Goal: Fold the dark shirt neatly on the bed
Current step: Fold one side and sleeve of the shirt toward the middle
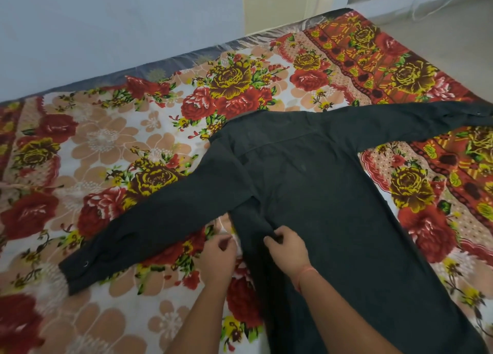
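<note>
The dark shirt (325,193) lies back-up and spread flat on the bed (112,145), collar toward the far side. One sleeve stretches to the lower left and the other to the far right edge of view. My right hand (286,249) pinches the shirt's fabric near its left side seam, below the armpit. My left hand (218,255) hovers beside that seam over the bedsheet, fingers loosely curled and holding nothing.
A floral red, yellow and peach bedsheet covers the bed. A pale blue wall (106,20) runs along the bed's far side. At the top right lie a cream door (277,1) and bare floor (440,25).
</note>
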